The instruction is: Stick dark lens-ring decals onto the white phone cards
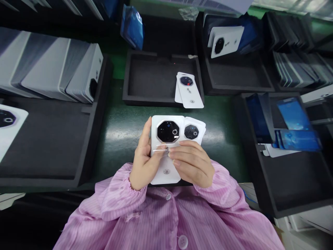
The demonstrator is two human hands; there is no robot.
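Observation:
My left hand (144,158) grips a white phone back panel (166,177) by its left edge, thumb across its face. A black octagonal camera area marks the panel's upper part, and a round emblem sits low on it. Over the middle, bright thin lines look like the edges of a clear film (159,150). My right hand (194,162) has its fingers together, bent over the panel's face near that film; its grasp is partly hidden. Just behind the right hand are smaller white panels (202,126) with black camera areas, their lower parts covered.
Ahead, a dark foam tray (145,102) has white panels (192,99) over its front right corner. Stacked panels (56,66) fill a left tray (85,152). Blue film-covered pieces (293,116) lie in the right tray (270,194). Another tray (239,88) stands behind, on the green table (117,128).

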